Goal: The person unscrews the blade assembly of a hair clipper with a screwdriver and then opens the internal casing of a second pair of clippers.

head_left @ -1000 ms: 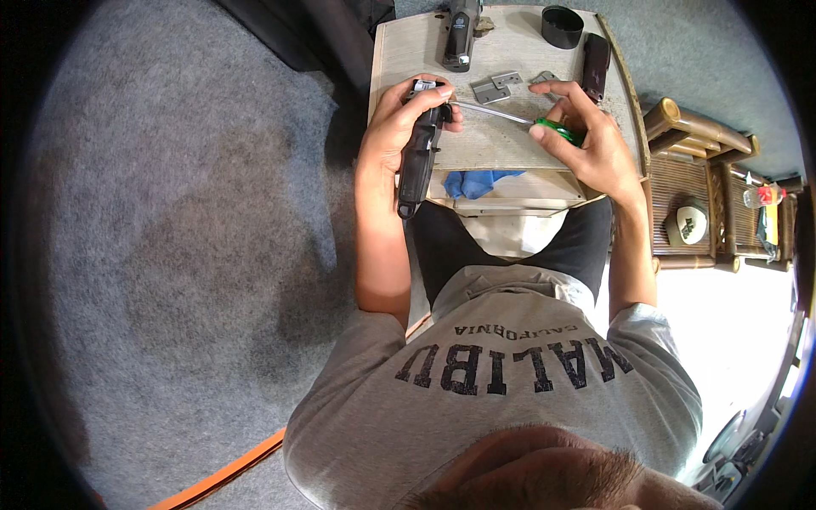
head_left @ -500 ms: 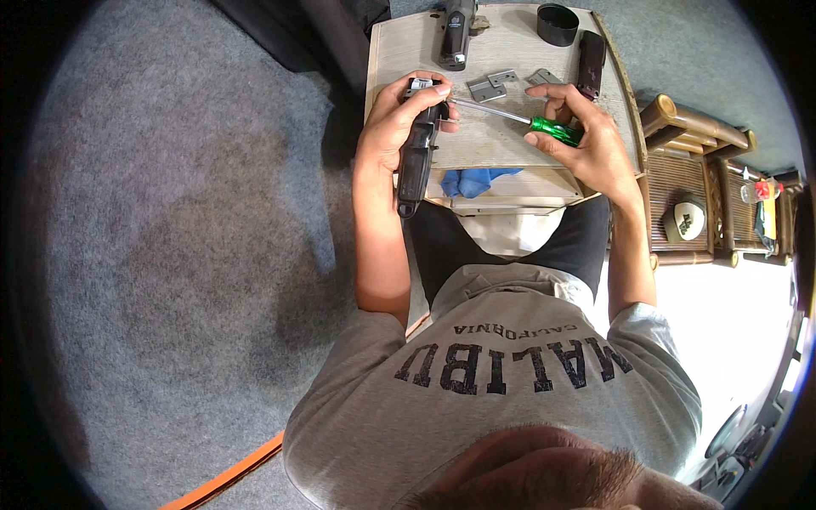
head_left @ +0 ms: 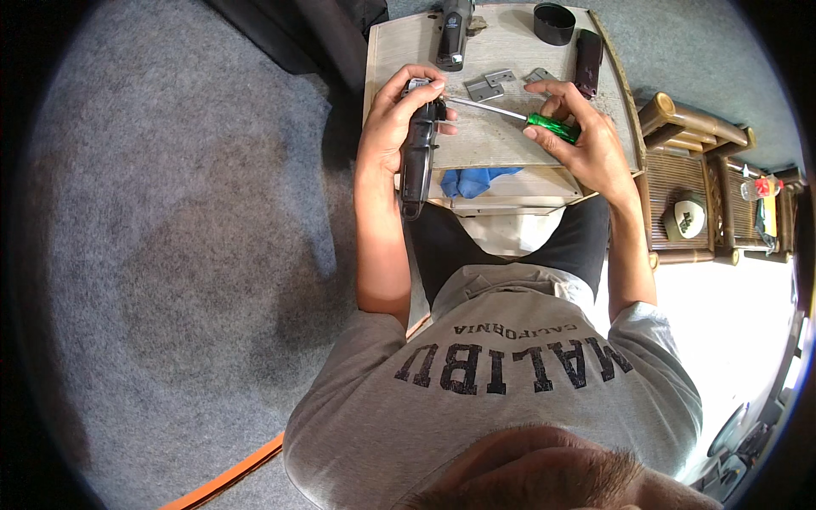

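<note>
My left hand is wrapped round a black hair clipper, its head up by the thumb and its looped end toward me. In my right hand is a screwdriver with a green handle, pinched between thumb and fingers. The screwdriver's metal shaft points left, and its tip meets the clipper's side near the head, by my left fingertips. Whether the tip sits in a screw is too small to tell. Beyond the shaft lie grey metal blade plates; another grey piece is partly behind my right fingers.
On the wooden table stand a black round cup, a dark casing and another dark clipper-like device. A blue cloth lies in the open shelf below. At right is a bamboo bench with a cap.
Both hands, the clipper and the screwdriver have shifted only slightly. The screwdriver's tip stays at the clipper's side.
</note>
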Tool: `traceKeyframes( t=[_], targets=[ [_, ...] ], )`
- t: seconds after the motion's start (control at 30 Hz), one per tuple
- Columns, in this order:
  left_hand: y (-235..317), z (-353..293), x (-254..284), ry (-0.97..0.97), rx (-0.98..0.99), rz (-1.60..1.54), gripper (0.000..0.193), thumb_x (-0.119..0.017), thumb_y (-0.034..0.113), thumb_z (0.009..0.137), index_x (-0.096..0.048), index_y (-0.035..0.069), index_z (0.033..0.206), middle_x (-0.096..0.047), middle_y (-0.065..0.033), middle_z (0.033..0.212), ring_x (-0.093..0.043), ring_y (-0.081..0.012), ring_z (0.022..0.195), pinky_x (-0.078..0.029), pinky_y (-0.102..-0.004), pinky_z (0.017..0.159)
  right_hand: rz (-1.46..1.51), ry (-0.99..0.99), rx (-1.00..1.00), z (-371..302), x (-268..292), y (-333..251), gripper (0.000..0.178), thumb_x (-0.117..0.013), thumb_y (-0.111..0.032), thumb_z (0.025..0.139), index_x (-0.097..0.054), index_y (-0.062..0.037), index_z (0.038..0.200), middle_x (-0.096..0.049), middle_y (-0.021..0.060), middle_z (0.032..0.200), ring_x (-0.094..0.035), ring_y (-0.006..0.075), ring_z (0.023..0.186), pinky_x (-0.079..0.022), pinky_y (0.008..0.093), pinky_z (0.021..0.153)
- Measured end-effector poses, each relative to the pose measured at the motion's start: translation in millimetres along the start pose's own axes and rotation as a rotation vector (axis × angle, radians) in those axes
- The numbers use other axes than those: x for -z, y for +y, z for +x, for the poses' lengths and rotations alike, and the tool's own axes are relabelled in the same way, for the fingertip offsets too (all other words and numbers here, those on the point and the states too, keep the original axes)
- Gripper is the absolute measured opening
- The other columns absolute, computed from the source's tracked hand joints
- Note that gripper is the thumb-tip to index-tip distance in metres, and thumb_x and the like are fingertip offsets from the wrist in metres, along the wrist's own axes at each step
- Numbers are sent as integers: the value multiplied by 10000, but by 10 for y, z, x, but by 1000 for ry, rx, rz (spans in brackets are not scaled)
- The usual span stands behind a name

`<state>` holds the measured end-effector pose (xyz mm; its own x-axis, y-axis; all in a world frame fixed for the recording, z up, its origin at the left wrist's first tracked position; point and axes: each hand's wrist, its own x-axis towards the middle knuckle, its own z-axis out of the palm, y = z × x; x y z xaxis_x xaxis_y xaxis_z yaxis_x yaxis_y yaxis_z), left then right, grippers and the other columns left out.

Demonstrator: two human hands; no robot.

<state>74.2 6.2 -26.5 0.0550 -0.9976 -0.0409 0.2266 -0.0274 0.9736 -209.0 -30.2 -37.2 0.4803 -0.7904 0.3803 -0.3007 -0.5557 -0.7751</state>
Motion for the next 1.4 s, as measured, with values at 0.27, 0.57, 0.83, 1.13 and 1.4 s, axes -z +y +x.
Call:
traceKeyframes(
  t=[0.27,0.57,0.83,1.13,1.4],
  targets=[
    [-32,-1,22,-49,-50,27,209,-693,174,990,-646,44,1148,-617,-65,989,-711,-191,815,-662,-391,686,-72,-34,-100,16,10,15,385,-717,-347,990,-667,-146,1314,-734,114,855,-726,300,730,-529,428,675],
    [-34,-6,59,-102,-61,17,194,-690,84,945,-633,47,1127,-619,-62,1012,-699,-205,916,-677,-415,720,49,-30,-47,9,5,46,409,-763,-266,968,-651,-160,1347,-653,70,769,-696,231,744,-521,375,708],
    [-44,-6,21,-57,-36,19,144,-713,64,921,-640,48,1043,-634,-73,1023,-707,-220,928,-682,-441,738,-29,34,26,-1,-17,31,506,-843,-213,887,-652,-161,1353,-669,51,811,-700,209,754,-536,367,698],
    [-59,2,22,-35,-34,19,137,-718,63,917,-644,41,1030,-635,-73,1006,-696,-213,909,-688,-437,727,6,6,-25,-10,-4,-2,481,-795,-205,933,-636,-154,1384,-678,65,814,-712,220,735,-543,377,692],
    [-45,6,9,-24,-31,28,125,-704,45,915,-642,30,1022,-635,-79,1003,-692,-208,897,-688,-434,710,-43,9,33,-6,-11,42,533,-852,-182,869,-655,-152,1363,-683,51,841,-711,201,764,-560,364,719]
  ],
)
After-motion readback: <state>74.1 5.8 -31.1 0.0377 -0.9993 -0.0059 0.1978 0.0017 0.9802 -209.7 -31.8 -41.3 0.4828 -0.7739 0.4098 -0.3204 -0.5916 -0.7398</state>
